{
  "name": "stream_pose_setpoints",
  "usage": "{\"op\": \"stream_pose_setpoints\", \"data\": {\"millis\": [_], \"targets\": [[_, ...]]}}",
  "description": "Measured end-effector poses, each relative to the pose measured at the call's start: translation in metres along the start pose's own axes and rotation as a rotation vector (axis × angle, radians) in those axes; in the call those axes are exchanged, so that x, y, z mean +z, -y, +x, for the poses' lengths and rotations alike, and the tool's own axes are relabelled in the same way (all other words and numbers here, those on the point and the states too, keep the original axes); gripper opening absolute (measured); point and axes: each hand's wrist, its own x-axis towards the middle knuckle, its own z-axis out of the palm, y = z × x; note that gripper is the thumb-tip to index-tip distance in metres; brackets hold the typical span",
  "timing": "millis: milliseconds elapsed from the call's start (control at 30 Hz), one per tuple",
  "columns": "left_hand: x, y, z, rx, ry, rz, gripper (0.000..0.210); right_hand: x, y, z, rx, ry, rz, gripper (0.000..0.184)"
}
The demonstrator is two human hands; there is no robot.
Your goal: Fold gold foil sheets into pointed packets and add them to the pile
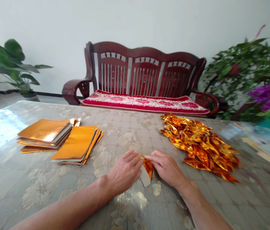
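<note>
A partly folded sheet of gold foil paper lies on the table between my hands, its grey-white back showing at the near end. My left hand rests over its left side, fingers together and pressing down. From the other side, my right hand has its fingers curled, with the fingertips at the sheet's far top edge. Part of the paper is hidden beneath the fingers. To the right is a heap of folded gold foil pieces, pointed at their ends. Two stacks of flat gold foil paper, a left stack and a nearer stack, sit on the left.
The table has a patterned, shiny cover. Clear plastic bags and a flat pale board lie at its right edge. Behind it stands a dark wooden bench with a red cushion. Potted plants flank the bench.
</note>
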Motion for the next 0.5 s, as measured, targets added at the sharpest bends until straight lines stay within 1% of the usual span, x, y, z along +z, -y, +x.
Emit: {"op": "stream_pose_setpoints", "data": {"millis": [100,300,400,500], "targets": [[0.0,-0.001,-0.001,0.003,0.013,0.014,0.032,-0.004,0.003,0.0,-0.045,0.018,-0.044,0.036],[-0.006,0.001,-0.004,-0.007,0.074,0.006,0.036,-0.007,0.003,0.0,-0.095,0.006,-0.137,0.03],[-0.007,0.002,-0.006,-0.007,0.1,0.026,0.037,-0.008,0.0,-0.002,-0.099,0.002,-0.159,0.029],[-0.008,0.002,-0.007,0.003,0.099,0.041,0.036,-0.009,-0.007,-0.006,-0.079,-0.013,-0.139,0.031]]}}
